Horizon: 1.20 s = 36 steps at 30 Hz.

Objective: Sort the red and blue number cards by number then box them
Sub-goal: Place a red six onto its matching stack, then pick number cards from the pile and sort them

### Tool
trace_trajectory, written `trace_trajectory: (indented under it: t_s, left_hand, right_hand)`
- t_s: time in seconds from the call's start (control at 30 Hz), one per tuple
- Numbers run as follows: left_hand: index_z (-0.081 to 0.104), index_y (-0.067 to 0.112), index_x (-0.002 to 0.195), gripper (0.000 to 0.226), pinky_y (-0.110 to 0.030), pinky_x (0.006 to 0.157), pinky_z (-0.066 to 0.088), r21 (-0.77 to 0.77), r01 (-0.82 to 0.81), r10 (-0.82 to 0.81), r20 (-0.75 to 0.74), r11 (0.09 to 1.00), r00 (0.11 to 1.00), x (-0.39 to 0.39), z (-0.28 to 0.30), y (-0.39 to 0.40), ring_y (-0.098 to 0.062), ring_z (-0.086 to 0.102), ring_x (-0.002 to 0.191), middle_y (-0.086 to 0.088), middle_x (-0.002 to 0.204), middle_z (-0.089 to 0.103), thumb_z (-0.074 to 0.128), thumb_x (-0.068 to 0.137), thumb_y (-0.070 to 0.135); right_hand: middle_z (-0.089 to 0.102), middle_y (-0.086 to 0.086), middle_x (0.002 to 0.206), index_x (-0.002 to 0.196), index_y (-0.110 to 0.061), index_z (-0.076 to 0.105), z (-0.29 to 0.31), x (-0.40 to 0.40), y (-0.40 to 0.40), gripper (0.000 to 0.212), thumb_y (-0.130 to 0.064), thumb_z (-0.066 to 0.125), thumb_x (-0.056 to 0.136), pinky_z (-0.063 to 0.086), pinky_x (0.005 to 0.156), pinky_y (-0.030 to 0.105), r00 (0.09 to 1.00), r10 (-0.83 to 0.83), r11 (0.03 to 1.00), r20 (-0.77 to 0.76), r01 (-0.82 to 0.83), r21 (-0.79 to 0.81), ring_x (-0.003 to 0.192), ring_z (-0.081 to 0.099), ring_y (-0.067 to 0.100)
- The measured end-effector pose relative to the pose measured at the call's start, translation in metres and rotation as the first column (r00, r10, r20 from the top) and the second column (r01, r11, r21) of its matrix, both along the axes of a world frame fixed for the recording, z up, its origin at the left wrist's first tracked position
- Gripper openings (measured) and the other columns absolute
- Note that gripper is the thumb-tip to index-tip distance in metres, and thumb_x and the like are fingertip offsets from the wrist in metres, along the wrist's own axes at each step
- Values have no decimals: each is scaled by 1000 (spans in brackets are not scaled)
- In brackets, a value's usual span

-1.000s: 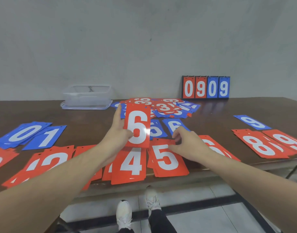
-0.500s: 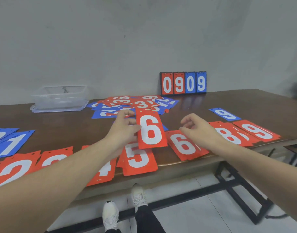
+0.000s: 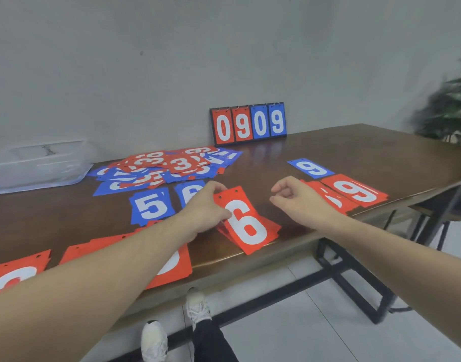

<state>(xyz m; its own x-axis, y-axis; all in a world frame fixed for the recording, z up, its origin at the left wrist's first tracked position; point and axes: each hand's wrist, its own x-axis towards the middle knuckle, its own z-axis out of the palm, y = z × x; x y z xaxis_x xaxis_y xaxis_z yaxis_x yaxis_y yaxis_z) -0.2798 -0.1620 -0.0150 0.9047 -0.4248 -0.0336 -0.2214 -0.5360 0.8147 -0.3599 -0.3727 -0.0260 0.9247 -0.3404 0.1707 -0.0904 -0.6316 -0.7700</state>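
Your left hand (image 3: 205, 207) pinches the red 6 card (image 3: 243, 220) by its upper left edge, thumb on the face and fingers curled over the punched top. The card sits on a small stack of red cards at the near edge of the worktop (image 3: 328, 158), its long axis running from the far left to the near right, with the holed end pointing away from you and the digit reading upright to you. The stack beneath is fanned slightly, and its numbers are covered. Your right hand (image 3: 300, 202) hovers just right of the card, loosely curled and holding nothing.

Your left forearm hides most of the red cards nearer to you, so their digits cannot be read. The blue 5 card (image 3: 152, 206) lies flat behind your left wrist; the blue card beside it is half covered by your fingers. Your right hand cuts off the red card next to the red 9 card (image 3: 357, 190). The clear box (image 3: 38, 165) at far left is blurred.
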Motion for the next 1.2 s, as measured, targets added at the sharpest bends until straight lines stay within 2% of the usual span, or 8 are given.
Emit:
trace_trajectory:
  t_s: [0.13, 0.2, 0.4, 0.63, 0.93, 1.0, 1.1, 1.2]
  left_hand:
    - [46, 37, 136, 56, -42, 104, 45, 329, -62, -14, 223, 942, 975, 12, -14, -3, -23, 52, 124, 2, 135, 56, 73, 88, 30]
    - [45, 39, 139, 59, -44, 108, 34, 391, -133, 7, 308, 911, 951, 16, -17, -4, -25, 39, 134, 1, 143, 48, 72, 87, 37]
    - [48, 40, 137, 52, -46, 110, 27, 385, -149, -12, 384, 911, 923, 33, -21, 6, -21, 29, 139, 5, 146, 37, 68, 90, 42]
    - [58, 34, 126, 31, -45, 108, 29, 295, -243, 69, 496, 924, 866, 85, -21, 54, -19, 41, 131, 7, 136, 51, 60, 95, 33]
    - [59, 29, 127, 31, -41, 103, 44, 269, -390, 238, 460, 881, 855, 186, -23, 137, -22, 56, 121, 2, 137, 59, 58, 96, 34]
    - [58, 28, 127, 32, -40, 98, 48, 291, -411, 253, 454, 864, 854, 208, -26, 152, -23, 61, 111, 1, 134, 61, 57, 96, 36]
    - [55, 25, 130, 37, -40, 99, 44, 326, -445, 266, 469, 834, 842, 238, -30, 168, -26, 56, 120, -1, 134, 61, 57, 97, 40]
    - [51, 24, 134, 44, -41, 101, 44, 337, -458, 283, 457, 823, 843, 264, -33, 175, -27, 54, 123, -2, 137, 59, 55, 97, 48]
  right_hand:
    - [63, -14, 94, 106, -30, 58, 0, 5, -1, 11, -29, 62, 95, 42, 68, 21, 1000, 12, 1000, 1, -12, 14, 86, 61, 7]
    - [63, -15, 95, 106, -31, 58, -1, 9, 0, 12, -31, 62, 95, 42, 69, 20, 1000, 25, 1000, -8, -25, -4, 89, 61, 5]
    - [61, -16, 97, 109, -31, 58, 1, 29, 11, 14, -32, 62, 96, 41, 67, 18, 997, 74, 995, -29, -76, -61, 91, 59, 2]
    - [61, -13, 99, 110, -31, 56, 4, 90, 38, 15, -30, 62, 97, 46, 70, 21, 988, 149, 979, -36, -152, -135, 89, 60, 3]
    - [64, -14, 102, 109, -34, 53, -3, 194, 68, 17, -28, 62, 97, 49, 76, 23, 972, 229, 938, -47, -233, -256, 90, 62, 4]
    - [64, -13, 113, 117, -34, 53, -5, 218, 70, 21, -30, 62, 98, 48, 81, 22, 968, 244, 923, -58, -250, -292, 102, 62, 7]
    - [57, -11, 140, 138, -32, 52, -7, 249, 76, 39, -37, 58, 100, 44, 97, 24, 959, 270, 880, -88, -283, -381, 128, 52, 11]
    - [49, -10, 151, 145, -33, 49, -8, 278, 82, 45, -44, 54, 101, 40, 107, 29, 957, 270, 854, -109, -290, -432, 137, 45, 12]
